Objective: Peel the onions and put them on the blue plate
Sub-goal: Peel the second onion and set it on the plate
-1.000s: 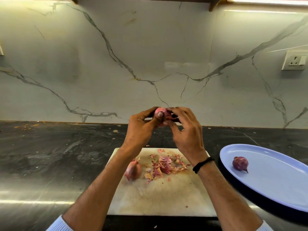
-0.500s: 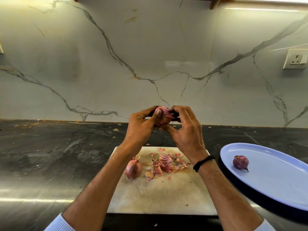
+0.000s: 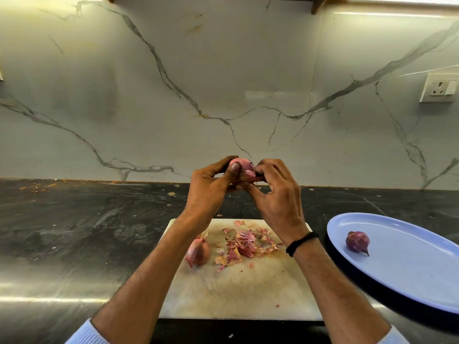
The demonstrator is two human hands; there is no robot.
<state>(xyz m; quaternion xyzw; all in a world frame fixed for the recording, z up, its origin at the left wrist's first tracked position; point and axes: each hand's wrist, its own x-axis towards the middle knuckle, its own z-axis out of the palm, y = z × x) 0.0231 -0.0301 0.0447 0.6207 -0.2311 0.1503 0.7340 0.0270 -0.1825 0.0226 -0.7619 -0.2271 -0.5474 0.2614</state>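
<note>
- Both forearms reach forward from the lower edge of the view and converge; the hands meet raised above the far edge of the cutting board [image 3: 238,294], in front of the wall line.
- Left hand [image 3: 208,187]: fingers curled round the held onion [image 3: 242,166] from the far side, thumb pressed flat on its near face. Wrist roughly straight, back of the hand toward us.
- Right hand [image 3: 278,194]: thumb and forefinger pinch the held onion at its lower right side; the other fingers are bent and fanned beside them. We cannot tell whether the pinch is on loose skin or on the bulb itself.
- The held onion is pink and glossy on top and touches nothing but the two hands.
- A black wristband [image 3: 301,243] sits on the right wrist; light blue sleeves [image 3: 82,333] show at the bottom corners.
- Under the hands, on the board: a heap of peel scraps [image 3: 244,247] near the middle, and a second onion [image 3: 198,252] in its papery skin just left of the heap, partly behind the left forearm.
- The board lies on a dark, streaked surface [image 3: 87,232].
- Right of the board, close by: the blue plate [image 3: 409,269], carrying one peeled onion [image 3: 357,242], purple, on its left part.
- Behind: a veined marble wall [image 3: 223,83] with a socket [image 3: 438,88] at far right.
</note>
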